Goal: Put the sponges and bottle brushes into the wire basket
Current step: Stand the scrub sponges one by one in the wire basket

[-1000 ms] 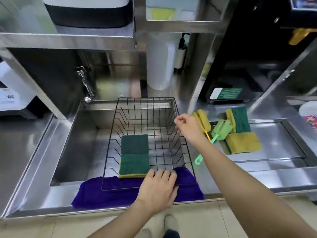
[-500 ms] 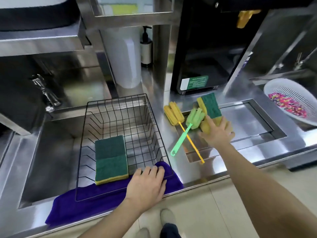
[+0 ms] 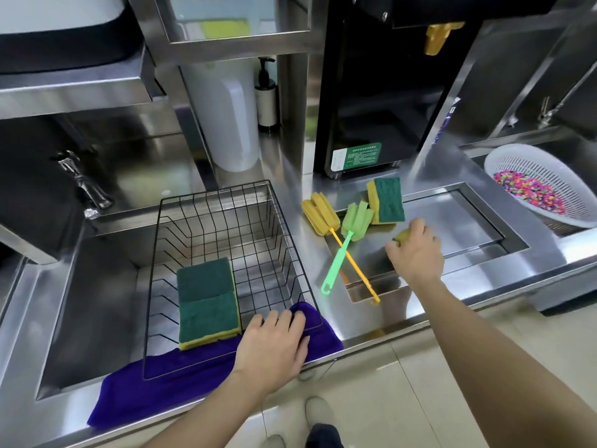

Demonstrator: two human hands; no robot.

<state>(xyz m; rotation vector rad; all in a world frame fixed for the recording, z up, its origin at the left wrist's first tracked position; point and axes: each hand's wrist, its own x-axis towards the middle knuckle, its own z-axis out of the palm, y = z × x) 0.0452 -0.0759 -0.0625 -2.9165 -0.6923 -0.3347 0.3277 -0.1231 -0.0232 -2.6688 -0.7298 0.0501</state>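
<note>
- Change vs a second ago: right hand [image 3: 415, 250] has left the wire basket [image 3: 226, 270] rim and crossed to the loose pile on the counter [image 3: 323, 315]; half a second ago it lay flat over a yellow sponge [image 3: 401, 236], now the fingers are curled down around it.
- Only a yellow corner of that sponge shows past the knuckles; looks gripped, not yet lifted.
- Meaning: third sponge pickup under way. Two green-topped sponges [image 3: 208, 302] already lie flat in the basket, side by side.
- Left out: one green/yellow sponge [image 3: 386, 200] propped at the back, yellow bottle brush [image 3: 323, 215] and green bottle brush [image 3: 353, 218], handles crossed, just left of the right hand.
- Left hand [image 3: 274, 344]: palm down, fingers spread flat on the basket's near-right corner and the purple cloth [image 3: 155, 389] beneath it; steadying, grasping nothing.
- Right forearm reaches diagonally from lower right, wrist bent down over the sponge.
</note>
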